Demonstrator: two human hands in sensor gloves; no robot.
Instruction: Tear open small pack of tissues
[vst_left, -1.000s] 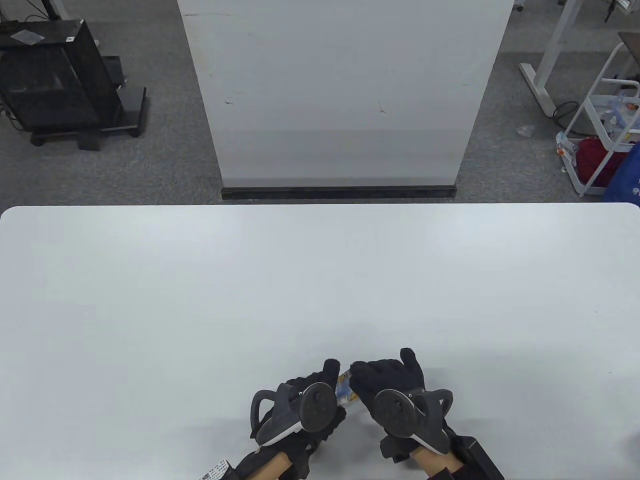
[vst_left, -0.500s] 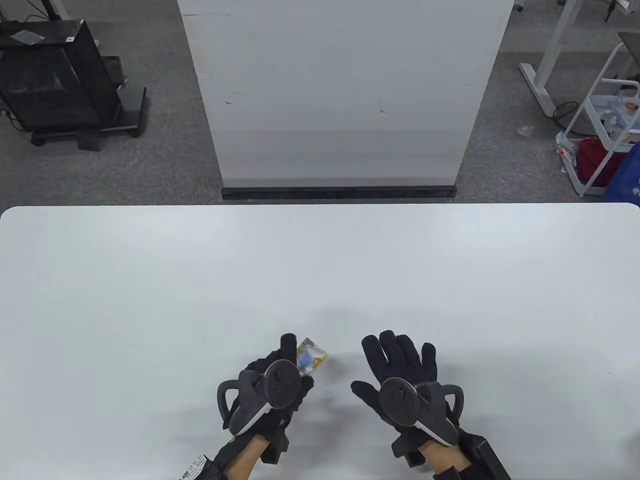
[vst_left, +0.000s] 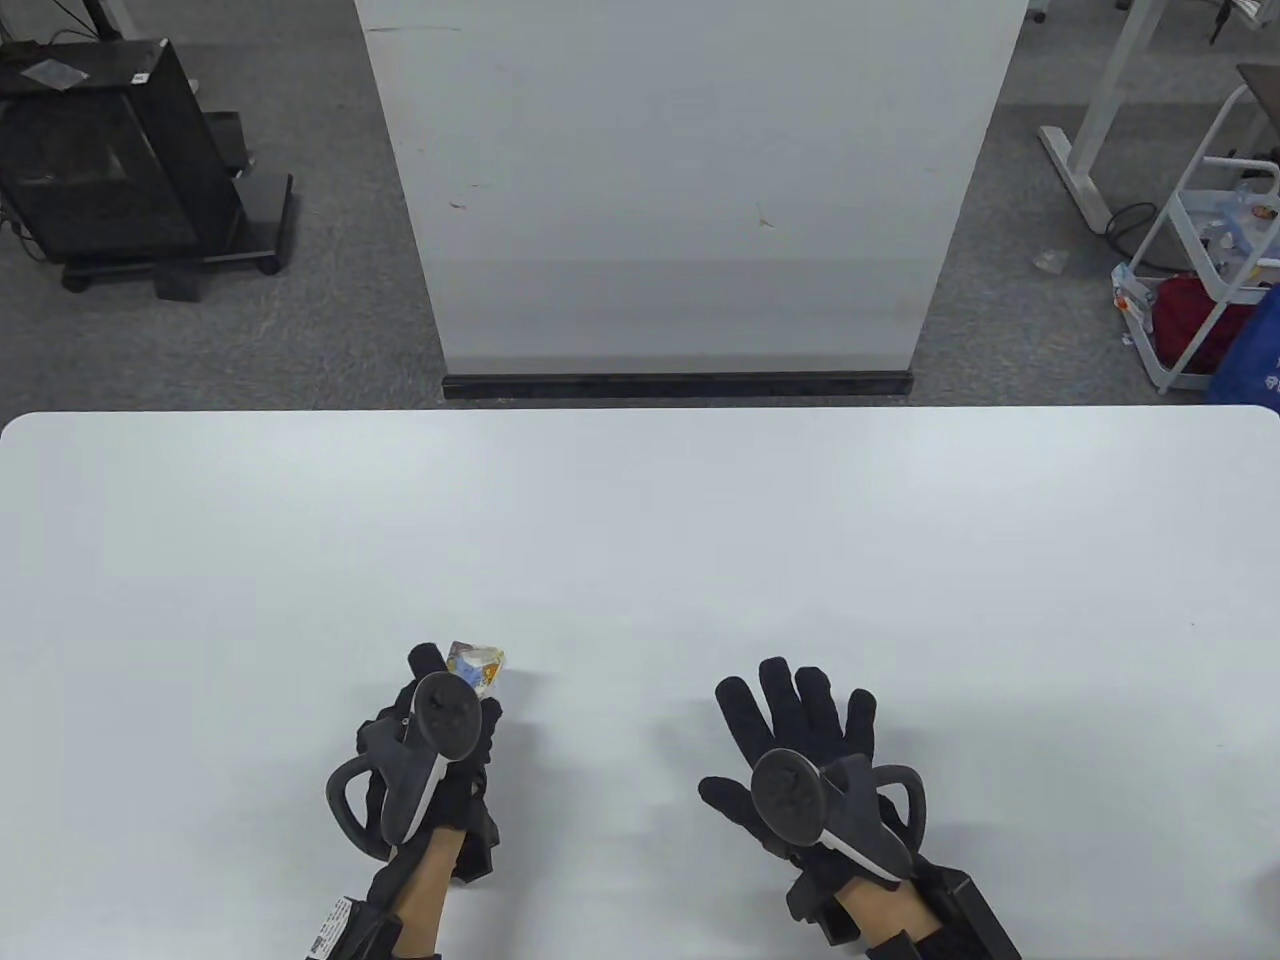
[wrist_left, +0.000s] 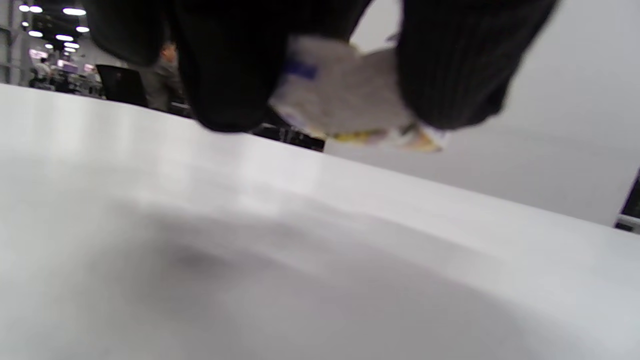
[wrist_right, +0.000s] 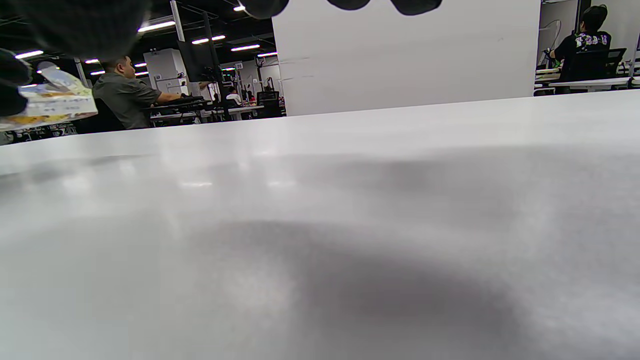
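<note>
My left hand grips a small colourful tissue pack and holds it just above the white table near its front edge. In the left wrist view the pack sits between two gloved fingers, clear of the table top. The pack also shows at the far left of the right wrist view. My right hand is empty, fingers spread flat over the table, well to the right of the pack. Whether the pack is torn cannot be told.
A tall white panel stands beyond the table's far edge. A black cabinet is on the floor at the back left, a white wire cart at the back right.
The hands, together on the pack a second ago, have come apart. My right hand let go and opened flat; my left hand carried the pack to the left and slightly away.
</note>
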